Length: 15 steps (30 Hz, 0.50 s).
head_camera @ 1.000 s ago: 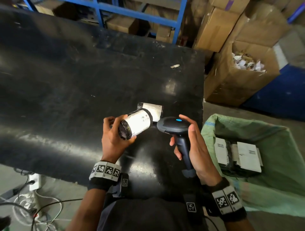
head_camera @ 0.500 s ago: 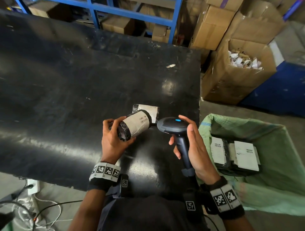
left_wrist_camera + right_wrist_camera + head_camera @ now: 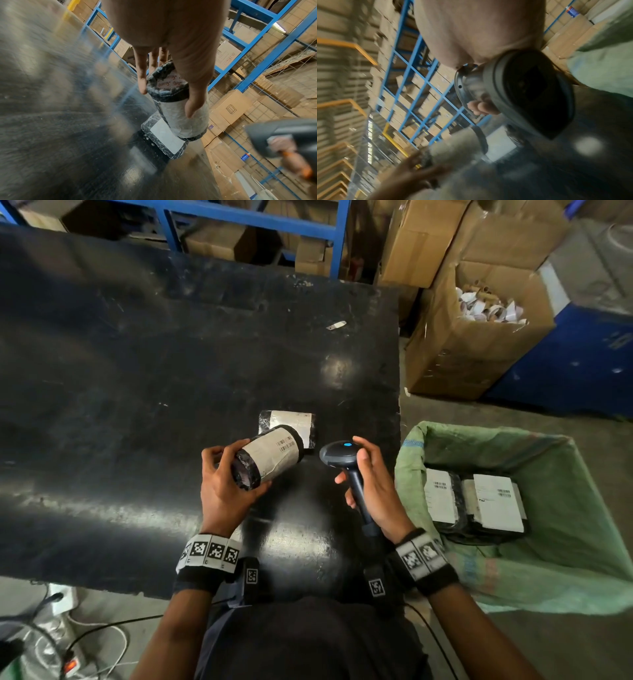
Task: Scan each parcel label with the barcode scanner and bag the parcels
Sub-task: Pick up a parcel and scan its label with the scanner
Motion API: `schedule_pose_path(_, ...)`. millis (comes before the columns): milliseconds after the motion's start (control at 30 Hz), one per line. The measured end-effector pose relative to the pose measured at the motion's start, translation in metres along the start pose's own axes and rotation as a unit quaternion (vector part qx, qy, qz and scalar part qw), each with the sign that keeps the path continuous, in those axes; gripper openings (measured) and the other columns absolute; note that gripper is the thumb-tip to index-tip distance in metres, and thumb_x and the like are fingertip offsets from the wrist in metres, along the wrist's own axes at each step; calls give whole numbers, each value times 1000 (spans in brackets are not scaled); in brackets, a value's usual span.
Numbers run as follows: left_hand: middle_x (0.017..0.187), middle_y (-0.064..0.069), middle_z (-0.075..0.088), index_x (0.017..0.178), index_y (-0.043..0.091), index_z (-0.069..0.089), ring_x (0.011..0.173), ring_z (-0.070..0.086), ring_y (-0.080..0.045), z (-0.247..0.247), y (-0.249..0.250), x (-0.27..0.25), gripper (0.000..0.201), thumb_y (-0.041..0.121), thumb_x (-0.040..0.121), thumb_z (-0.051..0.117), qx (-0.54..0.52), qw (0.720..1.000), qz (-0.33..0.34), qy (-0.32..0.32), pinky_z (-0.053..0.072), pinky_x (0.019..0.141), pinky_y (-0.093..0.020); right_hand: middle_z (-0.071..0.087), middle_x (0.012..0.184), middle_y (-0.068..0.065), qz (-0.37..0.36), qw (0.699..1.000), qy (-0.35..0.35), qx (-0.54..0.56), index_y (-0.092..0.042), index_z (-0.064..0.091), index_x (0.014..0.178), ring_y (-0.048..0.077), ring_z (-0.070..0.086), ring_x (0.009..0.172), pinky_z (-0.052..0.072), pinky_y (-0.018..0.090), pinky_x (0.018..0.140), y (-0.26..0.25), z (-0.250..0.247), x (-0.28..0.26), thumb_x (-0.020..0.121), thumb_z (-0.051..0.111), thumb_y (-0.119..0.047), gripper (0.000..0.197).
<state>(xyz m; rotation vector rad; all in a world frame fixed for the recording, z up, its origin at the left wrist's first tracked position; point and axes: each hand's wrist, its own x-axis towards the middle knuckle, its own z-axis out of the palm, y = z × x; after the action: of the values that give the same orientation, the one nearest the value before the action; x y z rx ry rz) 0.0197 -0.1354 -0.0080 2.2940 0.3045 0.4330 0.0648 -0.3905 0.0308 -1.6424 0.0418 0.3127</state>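
Head view overhead, wrist views close along hands, sharing table point(image 3: 137, 371)

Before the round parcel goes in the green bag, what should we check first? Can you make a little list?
1. Parcel held firmly: ok. The left hand grips the round parcel by its near end, off the table.
2. Label showing: ok. Its barcodes face up in the head view.
3. Scanner ready: ok. The right hand holds the scanner, and its blue light is on.
4. Label already scanned: cannot tell. No beam shows on the label.
5. Room in the green bag: ok. It is open, with two flat parcels at the bottom.
6. Table finished: not ok. One flat parcel is lying there.
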Motion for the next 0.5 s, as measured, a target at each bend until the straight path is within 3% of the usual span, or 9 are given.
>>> schedule_pose_path(67, 128, -13, 45, 133, 21, 60, 106, 50, -12, -1, -1, -1, 85, 20, 56, 96, -2, 1000, 0, -4, 47, 82, -22, 69, 91, 14, 42, 998, -1, -40, -42, 42, 132, 35, 58, 63, 48, 43, 57, 33, -2, 16, 101, 37, -48, 32)
schedule_pose_path(167, 127, -13, 44, 133, 23, 60, 107, 52, -17, -2, -1, -2, 86, 20, 55, 97, -2, 1000, -1, 1, 49, 85, -28, 64, 83, 11, 99, 991, -5, -85, -31, 35, 139, 23, 54, 48, 48, 37, 53, 77, -3, 33, 101, 36, -48, 41)
schedule_pose_path(300, 126, -13, 45, 133, 21, 60, 105, 49, -12, -4, 0, -5, 88, 20, 54, 98, -11, 1000, 1, 12, 48, 88, -27, 60, 88, 13, 153, 986, -2, -73, -25, 30, 140, 14, 53, 45, 48, 25, 44, 117, -1, 39, 103, 35, -41, 40)
schedule_pose_path(367, 125, -13, 45, 132, 21, 60, 105, 51, -13, -5, 3, -6, 88, 22, 53, 99, -13, 1000, 5, 11, 49, 89, -27, 59, 107, 18, 157, 986, 1, -53, -30, 32, 134, 15, 59, 61, 51, 26, 51, 124, 2, 38, 104, 36, -38, 31)
schedule_pose_path(433, 125, -12, 46, 132, 22, 61, 105, 54, -16, -5, 4, -5, 88, 23, 52, 99, -19, 1000, 4, 0, 52, 90, -31, 58, 129, 19, 150, 982, 4, -118, -33, 34, 137, 25, 65, 92, 52, 35, 78, 125, 1, 39, 103, 36, -41, 35)
schedule_pose_path(500, 125, -9, 47, 131, 23, 60, 107, 57, -17, -6, 6, -3, 88, 24, 52, 99, -38, 999, 3, -22, 56, 92, -37, 55, 136, 18, 132, 953, 24, -271, -30, 35, 147, 34, 54, 123, 39, 40, 105, 120, -6, 40, 101, 36, -47, 49)
